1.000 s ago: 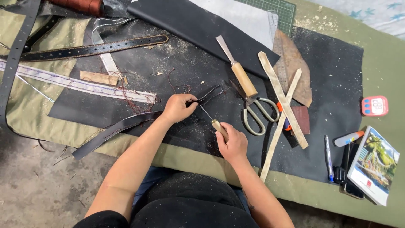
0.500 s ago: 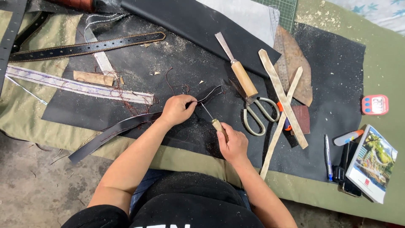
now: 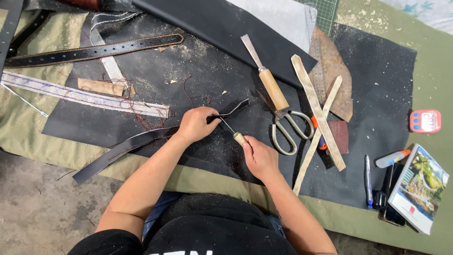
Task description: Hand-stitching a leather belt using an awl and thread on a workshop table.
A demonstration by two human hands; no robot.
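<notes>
Barely shifting since a moment ago, left hand (image 3: 196, 125) is pinching the black strap (image 3: 141, 139) mid-frame while right hand (image 3: 259, 158) is gripping an awl (image 3: 233, 133).

The right hand (image 3: 260, 158) slid slightly down and right from the left hand (image 3: 196, 123), drawing the awl (image 3: 232, 132) back along the dark leather strap (image 3: 141, 141). The camera view shifted a little, so the stitched belt (image 3: 94, 49) sat lower in frame.
</notes>
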